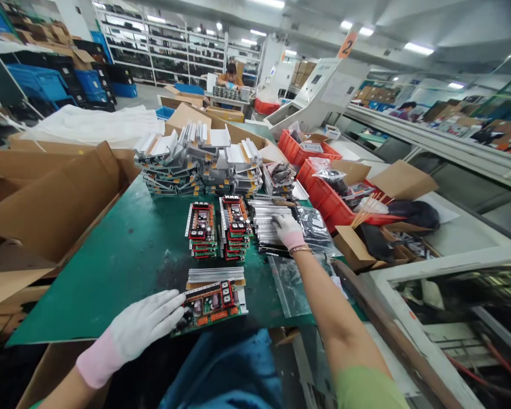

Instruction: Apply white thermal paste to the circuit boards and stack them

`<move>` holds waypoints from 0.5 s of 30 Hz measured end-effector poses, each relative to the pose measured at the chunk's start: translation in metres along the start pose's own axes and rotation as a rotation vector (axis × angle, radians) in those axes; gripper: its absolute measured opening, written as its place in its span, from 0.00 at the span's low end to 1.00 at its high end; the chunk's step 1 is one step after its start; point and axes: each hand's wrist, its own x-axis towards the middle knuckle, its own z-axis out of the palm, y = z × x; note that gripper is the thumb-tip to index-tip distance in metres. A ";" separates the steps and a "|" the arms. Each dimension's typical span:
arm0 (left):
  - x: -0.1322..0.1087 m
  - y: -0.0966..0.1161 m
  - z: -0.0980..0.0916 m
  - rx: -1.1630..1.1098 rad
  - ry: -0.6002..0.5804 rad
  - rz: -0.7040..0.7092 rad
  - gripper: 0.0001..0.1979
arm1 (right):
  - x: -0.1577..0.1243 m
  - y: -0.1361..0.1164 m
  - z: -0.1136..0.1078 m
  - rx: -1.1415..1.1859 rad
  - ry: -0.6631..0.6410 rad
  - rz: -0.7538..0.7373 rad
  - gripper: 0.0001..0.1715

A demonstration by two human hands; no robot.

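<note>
My left hand (149, 318), in a white glove with a pink cuff, lies with fingers stretched out against the left end of a circuit board (215, 304). That board rests in a silver metal bracket (216, 275) near the front edge of the green table (111, 272). My right hand (287, 227), gloved too, reaches onto a pile of silver metal strips (266, 224); what its fingertips hold, if anything, is too small to tell. Two stacks of circuit boards, a left one (202, 230) and a right one (235, 227), stand between the hands.
Bracket stacks (170, 162) line the table's back. Clear plastic bags (292, 287) lie right of the boards, with red bins (332, 199) beyond. An open cardboard box (46, 199) stands left. A person (230, 76) sits at a far bench.
</note>
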 end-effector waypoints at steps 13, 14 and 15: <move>0.000 -0.033 -0.055 -0.012 -0.186 0.091 0.29 | -0.026 0.008 -0.042 0.321 0.383 0.153 0.19; -0.009 -0.038 -0.065 -0.015 -0.173 0.067 0.29 | -0.030 0.009 -0.047 0.386 0.407 0.164 0.19; -0.018 -0.043 -0.076 -0.032 -0.168 0.025 0.30 | -0.035 0.009 -0.051 0.449 0.424 0.172 0.18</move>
